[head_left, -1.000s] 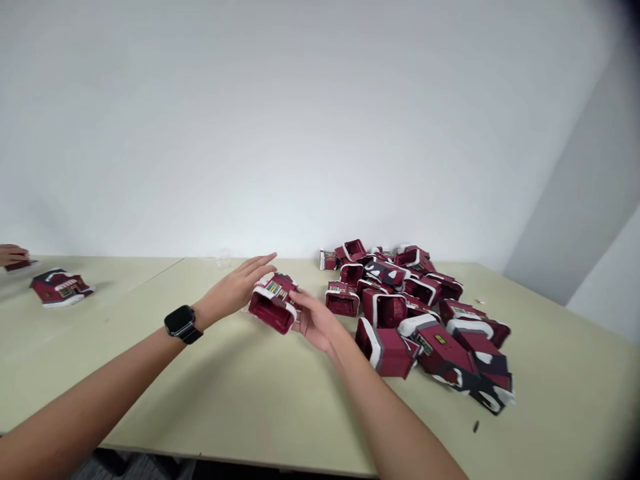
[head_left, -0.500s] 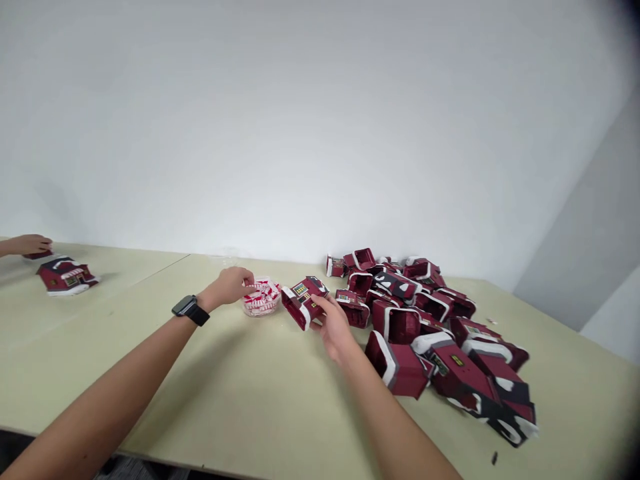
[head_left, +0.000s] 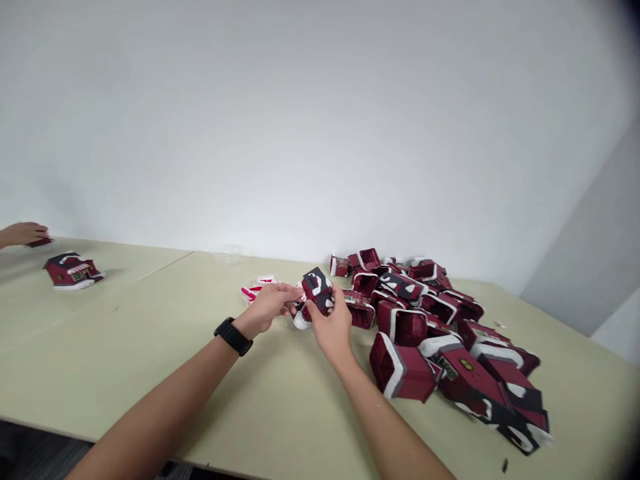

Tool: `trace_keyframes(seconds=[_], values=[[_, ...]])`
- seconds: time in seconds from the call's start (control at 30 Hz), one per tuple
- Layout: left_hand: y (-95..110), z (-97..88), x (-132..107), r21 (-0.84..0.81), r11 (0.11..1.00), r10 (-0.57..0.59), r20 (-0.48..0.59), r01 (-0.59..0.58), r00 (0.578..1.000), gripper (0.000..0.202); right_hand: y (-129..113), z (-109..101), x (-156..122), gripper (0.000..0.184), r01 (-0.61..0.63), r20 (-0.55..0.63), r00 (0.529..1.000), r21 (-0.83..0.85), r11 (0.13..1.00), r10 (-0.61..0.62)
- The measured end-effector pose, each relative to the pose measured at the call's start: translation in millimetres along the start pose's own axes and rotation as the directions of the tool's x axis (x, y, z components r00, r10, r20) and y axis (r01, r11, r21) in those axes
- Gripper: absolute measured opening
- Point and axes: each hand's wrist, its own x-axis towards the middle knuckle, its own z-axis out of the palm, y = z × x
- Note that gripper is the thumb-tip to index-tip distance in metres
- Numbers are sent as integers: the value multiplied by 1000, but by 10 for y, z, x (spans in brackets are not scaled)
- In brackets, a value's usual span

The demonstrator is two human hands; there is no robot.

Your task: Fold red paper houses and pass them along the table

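Note:
My right hand (head_left: 334, 330) grips a small model house (head_left: 317, 283), dark red with a black roof and white snow-like patches. The house is now upright, its roof facing me. My left hand (head_left: 270, 308), with a black watch on the wrist, pinches a small red-and-white striped awning (head_left: 302, 293) against the house's left side. The fingers cover most of that piece, so I cannot tell whether it is attached. Just behind my left hand is a clear tub of red-and-white striped pieces (head_left: 256, 288), partly hidden by the hand.
Many similar red model houses (head_left: 403, 323) lie heaped on the pale table (head_left: 240, 407) to the right, several tipped over with open undersides showing. At far left, another person's hand (head_left: 24, 233) touches a red object, near an upright house (head_left: 74, 271) with a striped awning.
My left hand has come away from the tub and moved right to the house, bringing a striped piece. My right hand has turned the house from lying on its side to upright.

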Motion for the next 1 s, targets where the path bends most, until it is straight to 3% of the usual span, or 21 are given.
trace_keyframes(seconds=[0.23,0.73,0.8,0.9,0.97,1.0], values=[[-51,-53,-61,-122,992,-34,65,42,997,21,16,-27,-24,59,199,62,979,-99,975,-194],[-75,-39,-120,-102,994,-32,46,36,998,24,-17,-77,-42,58,285,156,951,-104,953,-268],[-50,-63,-118,45,999,5,61,-8,998,26,-15,-90,-27,57,266,169,954,-92,960,-248],[47,-131,-144,319,925,213,11,-206,977,29,-48,-97,0,55,122,199,972,23,992,-124],[125,-174,-186,341,896,288,37,-283,957,36,-96,-98,11,52,6,296,953,189,982,-63],[156,-188,-210,305,910,268,86,-281,960,43,-121,-99,12,50,-36,351,934,262,965,-60]])
